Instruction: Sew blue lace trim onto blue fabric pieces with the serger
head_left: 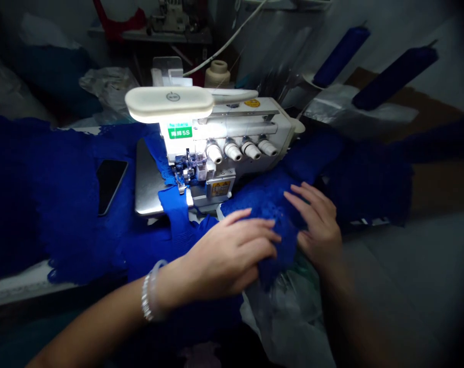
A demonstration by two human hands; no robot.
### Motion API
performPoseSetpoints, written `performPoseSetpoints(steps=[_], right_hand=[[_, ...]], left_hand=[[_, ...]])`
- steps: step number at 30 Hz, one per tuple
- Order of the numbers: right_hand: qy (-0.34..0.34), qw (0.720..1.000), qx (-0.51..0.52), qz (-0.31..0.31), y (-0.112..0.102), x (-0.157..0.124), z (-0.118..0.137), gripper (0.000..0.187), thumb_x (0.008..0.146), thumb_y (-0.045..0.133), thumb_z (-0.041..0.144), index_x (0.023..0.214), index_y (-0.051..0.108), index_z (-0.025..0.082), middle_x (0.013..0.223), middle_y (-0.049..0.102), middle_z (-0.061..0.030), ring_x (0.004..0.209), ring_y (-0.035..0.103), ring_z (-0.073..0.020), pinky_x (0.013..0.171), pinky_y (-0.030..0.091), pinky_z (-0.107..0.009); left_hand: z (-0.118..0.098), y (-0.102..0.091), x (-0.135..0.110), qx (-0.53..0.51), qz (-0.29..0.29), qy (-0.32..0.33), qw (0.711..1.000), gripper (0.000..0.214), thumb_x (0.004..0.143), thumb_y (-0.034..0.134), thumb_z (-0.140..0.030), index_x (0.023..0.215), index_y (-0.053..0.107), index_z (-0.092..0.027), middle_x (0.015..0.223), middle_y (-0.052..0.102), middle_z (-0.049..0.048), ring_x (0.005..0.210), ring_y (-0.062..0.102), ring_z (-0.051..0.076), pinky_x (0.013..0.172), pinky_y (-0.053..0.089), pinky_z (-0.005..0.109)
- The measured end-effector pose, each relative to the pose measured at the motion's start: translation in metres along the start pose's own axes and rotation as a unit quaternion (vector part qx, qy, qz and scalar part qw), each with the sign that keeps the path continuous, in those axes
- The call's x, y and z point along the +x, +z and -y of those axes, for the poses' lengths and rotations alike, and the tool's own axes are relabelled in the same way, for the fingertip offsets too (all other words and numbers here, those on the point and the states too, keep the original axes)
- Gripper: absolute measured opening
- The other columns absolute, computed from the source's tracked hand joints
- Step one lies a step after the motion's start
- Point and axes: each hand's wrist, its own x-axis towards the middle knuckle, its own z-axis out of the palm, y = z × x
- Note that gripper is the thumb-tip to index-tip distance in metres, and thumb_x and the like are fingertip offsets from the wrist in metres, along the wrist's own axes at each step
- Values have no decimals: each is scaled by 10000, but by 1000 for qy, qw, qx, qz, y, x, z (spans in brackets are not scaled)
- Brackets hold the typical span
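Head view, as seen on my remote feed. Centre: overlock sewing machine (232,153), lit by its bar lamp (168,100), with four thread tension dials (235,151) facing me.

Left hand (228,255), bracelet (149,292) at the wrist: fingers extended and slightly spread, laid flat on the cobalt-blue lace (272,204); I see no pinch.

Right hand (318,227): fingers spread and lightly curved, tips resting on the same lace just beside the left hand; again, I see no pinch.

Lace: a narrow band leads up to the presser foot (184,174), while the bulk spreads over the white-edged surface (21,283) left of the machine and more lies bunched to its right. A clear plastic bag (281,322) lies beneath the hands, and a smartphone (108,186) lies face up on the lace.

Progress: one band of lace is at the foot, with plenty lying on both sides. No finished seam is legible from here, so I cannot tell how much has been stitched.

Background: two cones of dark blue thread (341,56) stand on spindles at upper right, and a cream thread cone (217,75) stands behind the machine.
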Motion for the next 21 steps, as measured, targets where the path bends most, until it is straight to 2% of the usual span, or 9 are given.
performPoseSetpoints(steps=[3,4,6,9,11,13,15,19,21], right_hand=[[25,977,184,101,-10,-6,44,278,874,597,157,1122,689,241,1040,740,-79,1006,700,-255,891,563,-401],[38,928,309,203,-11,-7,64,233,886,585,144,1056,710,243,908,753,-34,861,726,-199,786,586,-306],[93,760,514,386,-6,-8,102,177,930,564,220,913,740,230,774,732,12,720,706,-145,689,569,-234],[265,613,638,384,16,-14,143,270,915,590,392,854,730,169,773,713,-19,718,681,-153,674,554,-250],[350,540,672,368,34,-21,156,338,876,626,478,851,711,152,738,691,-21,652,654,-140,648,543,-257],[359,500,678,402,48,-29,162,369,851,646,506,826,689,140,692,652,-8,595,610,-122,629,523,-255],[303,541,646,445,54,-36,163,346,866,634,459,740,649,137,633,580,17,566,539,-101,588,467,-223],[162,706,519,454,52,-40,154,313,915,542,278,628,541,154,589,476,41,551,428,-82,544,351,-212],[126,757,468,439,49,-37,147,283,922,528,256,658,571,164,616,544,23,566,486,-105,558,384,-228]], left_hand=[[-22,-29,-27,-245,-45,-144,958,226,852,499,-86,983,640,-205,927,751,40,907,724,198,934,572,376],[-25,-34,-35,-329,-100,-234,909,124,876,556,-152,943,641,-212,819,744,20,765,728,181,779,614,322],[-24,-38,-51,-464,-177,-394,773,108,875,652,-304,889,642,-198,721,719,6,602,688,142,580,589,239],[-14,-30,-76,-584,-176,-500,615,289,807,745,-391,952,665,-154,831,732,40,644,693,117,614,589,203],[-11,-25,-93,-604,-171,-515,583,339,755,807,-317,1012,673,-140,881,731,51,724,708,118,704,593,203],[-12,-23,-107,-587,-196,-518,589,302,741,819,-241,987,684,-128,836,723,40,740,706,114,741,588,204],[-15,-26,-114,-563,-231,-518,601,249,753,807,-231,944,692,-121,785,711,29,719,697,110,720,583,202],[-19,-34,-114,-555,-275,-519,590,279,701,846,-281,868,690,-121,734,683,-1,623,647,74,591,532,151],[-21,-37,-109,-542,-291,-509,602,283,681,859,-297,789,665,-121,688,666,-22,581,616,53,550,496,127]])
